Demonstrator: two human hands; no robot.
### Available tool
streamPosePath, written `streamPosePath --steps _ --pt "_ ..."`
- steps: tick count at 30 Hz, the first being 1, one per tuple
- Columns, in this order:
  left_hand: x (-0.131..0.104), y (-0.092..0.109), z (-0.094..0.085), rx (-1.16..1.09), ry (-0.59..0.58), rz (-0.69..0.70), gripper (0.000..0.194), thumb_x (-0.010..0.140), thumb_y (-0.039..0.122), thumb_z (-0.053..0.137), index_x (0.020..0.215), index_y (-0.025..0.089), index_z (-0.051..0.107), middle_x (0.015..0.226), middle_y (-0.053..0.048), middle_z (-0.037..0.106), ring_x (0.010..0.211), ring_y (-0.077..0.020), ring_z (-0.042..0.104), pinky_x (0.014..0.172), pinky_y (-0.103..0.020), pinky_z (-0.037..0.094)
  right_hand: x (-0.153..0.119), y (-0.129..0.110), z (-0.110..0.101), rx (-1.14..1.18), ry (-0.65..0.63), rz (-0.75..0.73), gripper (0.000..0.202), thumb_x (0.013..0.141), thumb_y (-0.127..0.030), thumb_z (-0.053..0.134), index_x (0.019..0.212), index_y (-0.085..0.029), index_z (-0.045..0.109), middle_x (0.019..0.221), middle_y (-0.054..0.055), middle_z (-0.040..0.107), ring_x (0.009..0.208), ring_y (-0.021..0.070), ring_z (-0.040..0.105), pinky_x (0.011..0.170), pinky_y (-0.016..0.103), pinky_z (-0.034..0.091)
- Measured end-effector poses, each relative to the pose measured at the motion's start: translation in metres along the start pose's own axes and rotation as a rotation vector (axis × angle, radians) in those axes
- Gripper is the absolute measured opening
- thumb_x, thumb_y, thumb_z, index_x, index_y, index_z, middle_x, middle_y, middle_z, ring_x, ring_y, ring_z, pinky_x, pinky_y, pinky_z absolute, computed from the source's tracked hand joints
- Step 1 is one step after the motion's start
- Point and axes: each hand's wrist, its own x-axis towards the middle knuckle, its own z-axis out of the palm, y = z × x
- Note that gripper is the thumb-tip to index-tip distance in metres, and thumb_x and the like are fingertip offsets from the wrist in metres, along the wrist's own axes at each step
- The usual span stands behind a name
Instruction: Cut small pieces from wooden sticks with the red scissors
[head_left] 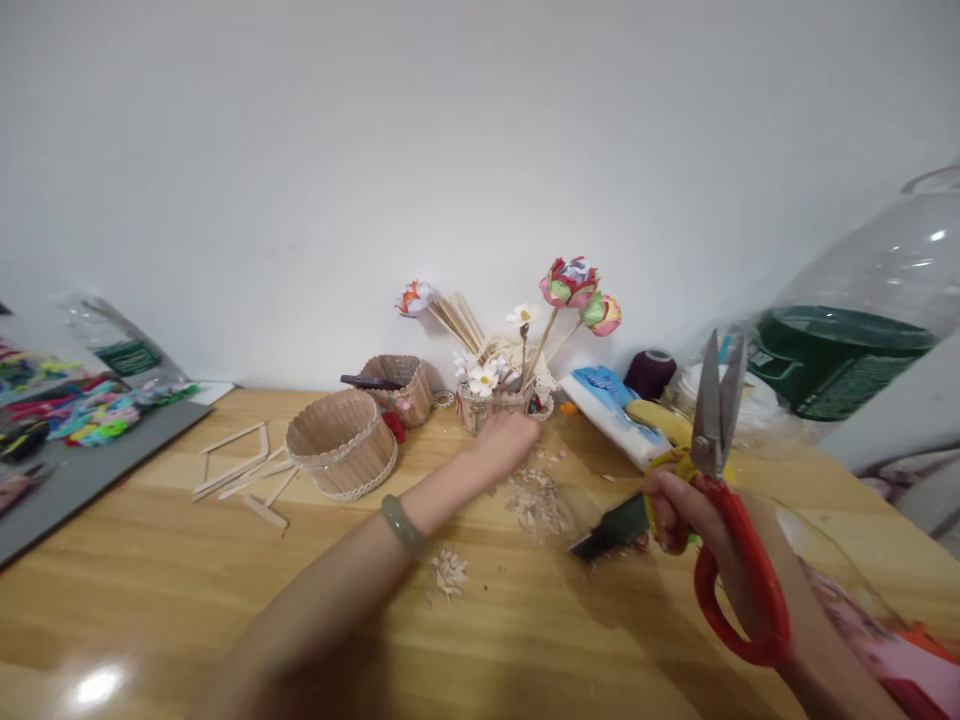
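My right hand (686,520) is closed on red-handled scissors (709,450), whose blades point up and stand slightly apart. My left hand (510,440) reaches forward to the front of small decorated containers (474,408) that hold white flowers (482,378), wooden sticks (459,322) and paper flowers (570,283). The left fingers are hidden and blurred, so what they touch cannot be made out. A green bangle (403,524) is on the left wrist. Below the left hand lie pale scraps (538,502), with a smaller pile (448,572) nearer the front.
Two stick-sided baskets (341,445) stand left of centre, beside loose wooden sticks (240,470). A dark-green object (611,530) lies near the right hand. Behind it are a tissue pack (615,410), a purple spool (650,375) and a large bottle (847,340). Colourful bits cover a grey board (82,465).
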Motion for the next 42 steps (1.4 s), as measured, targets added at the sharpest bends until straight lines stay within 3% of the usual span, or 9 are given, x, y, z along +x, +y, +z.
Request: streamPosePath --steps 3,7,10,13,19,29,36,42 --pt "0.003 0.003 0.004 0.129 -0.039 0.025 0.026 0.085 0.004 0.040 0.090 0.008 0.065 0.091 -0.016 0.067 0.090 -0.0240 0.063 0.081 -0.037 0.048 0.003 0.011 0.002 0.017 -0.003 0.003 0.049 0.077 -0.062 0.043 0.046 -0.024 0.045 0.044 0.000 0.051 0.046 0.0181 0.050 0.050 0.032 0.038" --pt "0.005 0.006 0.006 0.254 -0.087 0.055 0.022 0.088 0.021 0.050 0.104 0.010 0.059 0.103 -0.011 0.062 0.092 -0.0207 0.061 0.080 -0.039 0.050 0.005 0.020 0.009 0.092 -0.024 -0.021 0.049 0.078 -0.064 0.044 0.050 -0.025 0.044 0.045 -0.001 0.051 0.047 0.0180 0.049 0.049 0.031 0.038" --pt "0.008 0.007 0.007 0.291 -0.079 0.086 0.021 0.088 0.010 0.044 0.097 0.007 0.062 0.101 -0.015 0.063 0.091 -0.0222 0.062 0.079 -0.036 0.050 0.003 0.020 0.011 0.121 -0.039 -0.040 0.048 0.079 -0.065 0.044 0.052 -0.024 0.045 0.046 -0.002 0.049 0.048 0.0171 0.047 0.050 0.031 0.037" --pt "0.011 0.005 0.008 0.293 -0.063 0.098 0.025 0.086 0.006 0.040 0.093 0.007 0.064 0.096 -0.018 0.065 0.088 -0.0234 0.064 0.078 -0.035 0.050 0.001 0.020 0.011 0.139 -0.036 -0.050 0.050 0.079 -0.066 0.044 0.053 -0.024 0.045 0.046 -0.003 0.048 0.047 0.0164 0.046 0.050 0.030 0.035" --pt "0.011 0.006 0.010 0.263 -0.020 0.072 0.027 0.089 0.018 0.039 0.095 0.011 0.064 0.096 -0.016 0.066 0.087 -0.0266 0.064 0.075 -0.037 0.050 -0.002 0.016 0.006 0.171 -0.034 -0.020 0.046 0.079 -0.062 0.047 0.054 -0.023 0.046 0.048 -0.003 0.050 0.048 0.0163 0.048 0.050 0.030 0.036" --pt "0.007 0.008 0.009 0.197 0.024 -0.003 0.022 0.086 0.021 0.043 0.092 0.018 0.063 0.100 -0.010 0.067 0.093 -0.0223 0.063 0.079 -0.031 0.048 0.000 0.014 0.001 0.115 0.004 0.010 0.052 0.077 -0.066 0.044 0.046 -0.025 0.045 0.045 -0.001 0.050 0.047 0.0182 0.049 0.051 0.033 0.037" --pt "0.010 0.005 0.011 0.176 0.023 -0.032 0.026 0.089 0.021 0.036 0.100 0.017 0.059 0.098 -0.011 0.067 0.089 -0.0216 0.064 0.075 -0.030 0.048 0.001 0.007 -0.002 0.105 0.077 -0.009 0.051 0.071 -0.068 0.045 0.043 -0.025 0.046 0.041 0.000 0.050 0.044 0.0182 0.049 0.048 0.033 0.038" --pt "0.015 0.010 0.013 0.208 -0.004 0.022 0.022 0.088 0.028 0.045 0.093 0.015 0.061 0.096 -0.014 0.067 0.091 -0.0250 0.064 0.077 -0.033 0.048 -0.002 -0.001 -0.008 0.120 0.048 -0.021 0.045 0.074 -0.061 0.045 0.047 -0.025 0.045 0.045 0.000 0.051 0.047 0.0188 0.051 0.049 0.032 0.040"
